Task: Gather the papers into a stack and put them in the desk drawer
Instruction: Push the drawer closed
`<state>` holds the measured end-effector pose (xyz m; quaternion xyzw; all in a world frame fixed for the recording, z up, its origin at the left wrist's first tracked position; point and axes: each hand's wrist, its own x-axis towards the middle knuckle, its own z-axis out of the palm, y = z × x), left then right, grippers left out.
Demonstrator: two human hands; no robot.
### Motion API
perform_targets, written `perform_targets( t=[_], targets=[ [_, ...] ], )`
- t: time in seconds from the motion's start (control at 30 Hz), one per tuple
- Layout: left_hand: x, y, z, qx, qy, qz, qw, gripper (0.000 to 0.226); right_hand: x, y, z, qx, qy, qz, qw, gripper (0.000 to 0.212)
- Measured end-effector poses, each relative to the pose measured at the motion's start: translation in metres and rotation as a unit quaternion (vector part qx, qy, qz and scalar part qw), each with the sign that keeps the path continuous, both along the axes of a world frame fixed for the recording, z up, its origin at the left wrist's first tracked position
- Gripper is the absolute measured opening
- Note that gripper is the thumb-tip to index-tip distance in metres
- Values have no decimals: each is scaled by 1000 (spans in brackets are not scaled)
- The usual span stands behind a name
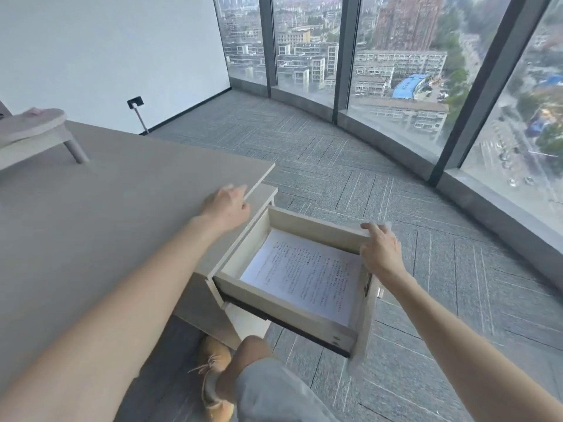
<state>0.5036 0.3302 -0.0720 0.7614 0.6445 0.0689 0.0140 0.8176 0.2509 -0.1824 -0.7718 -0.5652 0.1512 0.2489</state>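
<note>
The desk drawer (286,312) is pulled out from under the grey desk (91,214), its pale wooden walls showing. A stack of white printed papers (304,275) lies flat on its bottom. My right hand (380,249) rests on the drawer's front panel at its far corner, fingers curled over the top edge. My left hand (227,205) lies flat at the desk's right edge, near the corner, holding nothing.
A small grey riser stand (33,129) sits at the desk's back left. Grey carpet (396,208) spreads to the right. Floor-to-ceiling windows (396,71) curve around the far side. My knee and tan shoe (213,376) are below the drawer.
</note>
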Motion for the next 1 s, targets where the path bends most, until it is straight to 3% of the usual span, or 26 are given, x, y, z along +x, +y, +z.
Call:
perform_targets(
  t=[0.17,0.27,0.4,0.57,0.77,1.0],
  targets=[
    [-41,-4,-20,-121,41,36,991,68,23,-34,-14,-48,107,-63,991,48],
    [-52,-12,-37,-120,51,33,991,65,30,-46,-20,-73,201,-67,975,51],
    [-61,-3,-37,-115,51,13,992,58,38,-53,-27,-88,360,-63,927,69],
    [-64,-2,-46,-74,66,16,995,58,34,-60,-30,-151,405,5,902,100],
    [-64,-1,-47,-63,44,15,997,56,7,-44,-30,-170,441,45,880,102],
    [-66,1,-50,-46,31,4,998,53,-32,-18,-33,-191,412,90,886,112]
  ],
)
